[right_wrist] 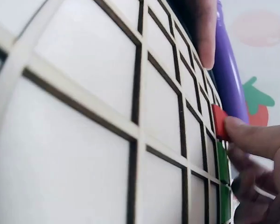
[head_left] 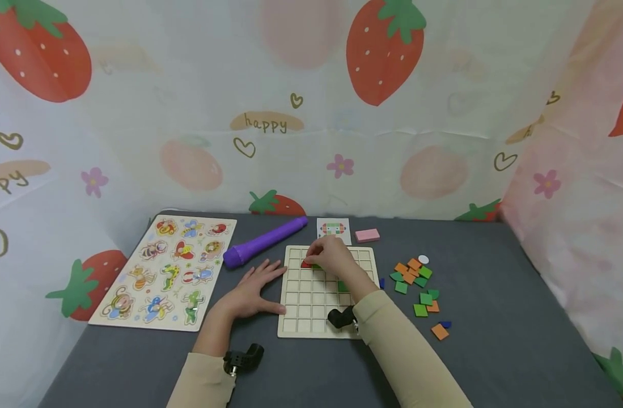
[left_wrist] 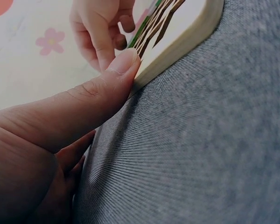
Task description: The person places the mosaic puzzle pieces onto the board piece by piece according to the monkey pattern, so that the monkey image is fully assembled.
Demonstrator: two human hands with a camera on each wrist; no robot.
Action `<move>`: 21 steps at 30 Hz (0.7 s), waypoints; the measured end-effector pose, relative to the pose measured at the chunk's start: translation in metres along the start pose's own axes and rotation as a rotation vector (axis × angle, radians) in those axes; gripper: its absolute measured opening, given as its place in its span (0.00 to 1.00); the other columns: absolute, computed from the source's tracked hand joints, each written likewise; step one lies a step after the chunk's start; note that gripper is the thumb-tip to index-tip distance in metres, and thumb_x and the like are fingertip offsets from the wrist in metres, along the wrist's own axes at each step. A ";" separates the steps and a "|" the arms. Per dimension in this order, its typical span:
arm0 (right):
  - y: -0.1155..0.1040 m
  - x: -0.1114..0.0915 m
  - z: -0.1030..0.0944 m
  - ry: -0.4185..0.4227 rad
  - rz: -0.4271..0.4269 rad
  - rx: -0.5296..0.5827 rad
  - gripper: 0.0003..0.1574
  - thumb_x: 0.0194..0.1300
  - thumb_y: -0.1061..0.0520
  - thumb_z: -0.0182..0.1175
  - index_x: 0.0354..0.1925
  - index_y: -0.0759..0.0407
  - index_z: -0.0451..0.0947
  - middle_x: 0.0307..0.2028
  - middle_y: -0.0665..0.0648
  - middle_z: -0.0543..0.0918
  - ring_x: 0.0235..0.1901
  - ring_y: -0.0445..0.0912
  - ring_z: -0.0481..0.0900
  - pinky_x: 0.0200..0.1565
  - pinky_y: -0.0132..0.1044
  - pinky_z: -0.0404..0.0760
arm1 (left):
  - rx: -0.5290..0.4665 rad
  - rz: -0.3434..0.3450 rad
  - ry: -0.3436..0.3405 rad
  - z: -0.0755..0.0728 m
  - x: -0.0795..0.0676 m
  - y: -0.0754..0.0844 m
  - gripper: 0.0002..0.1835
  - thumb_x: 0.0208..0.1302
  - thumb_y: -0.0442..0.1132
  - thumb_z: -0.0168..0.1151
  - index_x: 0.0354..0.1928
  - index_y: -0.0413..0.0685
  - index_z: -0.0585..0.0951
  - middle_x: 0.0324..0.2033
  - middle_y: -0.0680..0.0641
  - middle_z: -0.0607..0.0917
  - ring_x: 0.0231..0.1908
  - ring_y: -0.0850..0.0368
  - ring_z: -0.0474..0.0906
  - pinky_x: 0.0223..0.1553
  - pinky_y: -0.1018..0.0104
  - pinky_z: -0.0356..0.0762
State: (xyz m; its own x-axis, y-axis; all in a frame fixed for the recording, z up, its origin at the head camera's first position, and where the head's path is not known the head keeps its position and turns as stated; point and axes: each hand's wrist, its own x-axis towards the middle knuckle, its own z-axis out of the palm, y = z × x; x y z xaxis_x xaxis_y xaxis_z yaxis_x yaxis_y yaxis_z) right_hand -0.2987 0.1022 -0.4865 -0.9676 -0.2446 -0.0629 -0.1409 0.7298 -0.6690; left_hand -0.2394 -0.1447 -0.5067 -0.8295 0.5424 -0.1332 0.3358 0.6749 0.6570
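My right hand [head_left: 335, 259] pinches a red tile [right_wrist: 219, 122] over the far left part of a wooden grid board [head_left: 296, 327]. In the right wrist view the thumb lies on the tile's edge, and green tiles [right_wrist: 222, 161] sit in the cells beside it. Another green tile [head_left: 342, 287] shows next to my right wrist. My left hand [head_left: 250, 292] has its fingers spread along the board's left side. Its thumb [left_wrist: 123, 60] touches the board's edge in the left wrist view. My right hand and forearm hide part of the grid.
Loose orange, green and blue tiles [head_left: 420, 310] lie right of the board, near a white round piece [head_left: 423, 259]. Behind it are a pattern card [head_left: 340, 222] and a pink block [head_left: 367, 235]. A purple microphone-shaped object [head_left: 265, 242] and an insect picture board [head_left: 155, 272] lie left.
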 end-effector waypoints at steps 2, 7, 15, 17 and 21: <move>-0.002 0.000 -0.001 -0.010 0.001 -0.031 0.05 0.64 0.51 0.71 0.31 0.49 0.88 0.30 0.47 0.86 0.33 0.43 0.79 0.39 0.38 0.79 | -0.003 -0.002 0.002 0.000 0.001 0.001 0.53 0.54 0.59 0.75 0.79 0.55 0.61 0.80 0.46 0.54 0.80 0.41 0.37 0.78 0.39 0.33; -0.004 -0.003 -0.003 -0.019 -0.004 -0.063 0.04 0.64 0.52 0.71 0.33 0.49 0.88 0.31 0.47 0.85 0.33 0.42 0.79 0.37 0.37 0.78 | -0.005 0.005 0.006 0.000 0.002 0.001 0.53 0.54 0.59 0.76 0.78 0.55 0.61 0.80 0.46 0.54 0.80 0.41 0.38 0.78 0.39 0.33; -0.002 -0.021 -0.014 -0.013 -0.033 0.005 0.04 0.65 0.55 0.70 0.39 0.52 0.87 0.34 0.49 0.84 0.32 0.43 0.79 0.36 0.38 0.79 | -0.002 0.001 0.006 0.002 0.002 -0.001 0.53 0.54 0.59 0.75 0.78 0.55 0.61 0.80 0.46 0.54 0.80 0.41 0.38 0.78 0.39 0.33; 0.001 -0.028 -0.017 -0.006 -0.043 0.012 0.05 0.66 0.55 0.69 0.40 0.52 0.87 0.34 0.49 0.84 0.32 0.43 0.79 0.37 0.38 0.79 | -0.002 -0.006 0.005 0.002 0.001 -0.002 0.53 0.54 0.59 0.75 0.78 0.55 0.61 0.80 0.46 0.54 0.80 0.41 0.38 0.78 0.39 0.33; 0.009 -0.040 -0.023 0.028 -0.044 0.018 0.07 0.67 0.53 0.68 0.43 0.52 0.87 0.35 0.48 0.83 0.33 0.43 0.79 0.36 0.38 0.80 | -0.007 -0.005 0.015 0.001 -0.003 -0.001 0.53 0.53 0.58 0.76 0.78 0.54 0.62 0.79 0.45 0.55 0.80 0.40 0.38 0.78 0.38 0.33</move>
State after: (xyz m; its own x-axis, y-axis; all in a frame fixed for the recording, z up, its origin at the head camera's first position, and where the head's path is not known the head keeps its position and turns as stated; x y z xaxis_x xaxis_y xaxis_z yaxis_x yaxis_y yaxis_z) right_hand -0.2663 0.1331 -0.4730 -0.9661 -0.2579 -0.0126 -0.1798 0.7068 -0.6842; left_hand -0.2368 -0.1461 -0.5080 -0.8380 0.5310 -0.1256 0.3281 0.6742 0.6617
